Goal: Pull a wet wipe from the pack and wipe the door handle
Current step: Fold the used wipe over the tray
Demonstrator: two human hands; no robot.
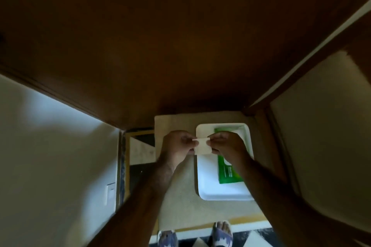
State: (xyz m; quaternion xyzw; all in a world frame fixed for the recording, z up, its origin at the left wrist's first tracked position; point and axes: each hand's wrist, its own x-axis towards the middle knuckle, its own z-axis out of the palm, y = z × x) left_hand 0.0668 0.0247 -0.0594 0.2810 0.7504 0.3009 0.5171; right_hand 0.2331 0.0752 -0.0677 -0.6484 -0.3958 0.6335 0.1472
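I hold the wet wipe (202,146) stretched between my left hand (179,144) and right hand (226,144), each pinching one edge, above the white tray (208,186) where the green wipes pack (228,174) lies. Both forearms reach forward.

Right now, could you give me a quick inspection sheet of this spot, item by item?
Surface: beige mat on the floor, white tray on it.
Job's things: green wipe pack in the tray; wet wipe held between both hands; door handle not seen.
Clutter: nothing seen.
Hands: left hand and right hand each pinch a side of the wipe.
Cables: nothing seen.
Surroundings: brown door, pale wall, wall switch, sandalled feet.
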